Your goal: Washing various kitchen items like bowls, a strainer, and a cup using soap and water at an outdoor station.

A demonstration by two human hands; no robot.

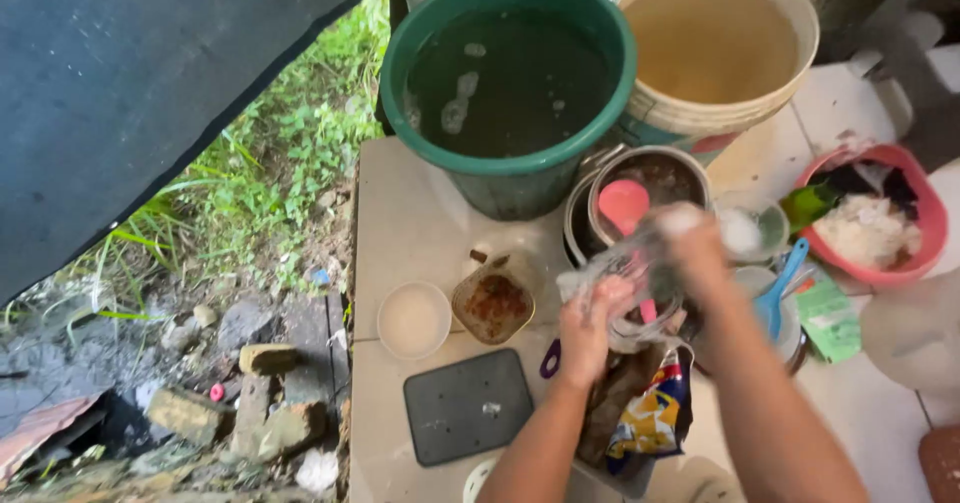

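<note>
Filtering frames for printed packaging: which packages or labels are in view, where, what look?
Snack-type bag: crumpled, blue, yellow and white, below the left hand.
Green packet: flat, rectangular, beside the red basin.
Label on the cream bucket: partly hidden, teal and red.

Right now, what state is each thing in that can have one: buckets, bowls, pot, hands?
Green bucket: upright, full of dark water with some foam.
Cream bucket: upright, holds murky brownish water.
White bowl: upright, whitish inside.
Square container: open, reddish-brown residue.
Pot: uncovered, pink ladle inside.
Red basin: loaded with scraps.
Left hand: gripping a clear glass.
Right hand: on the glass, blurred.
</note>
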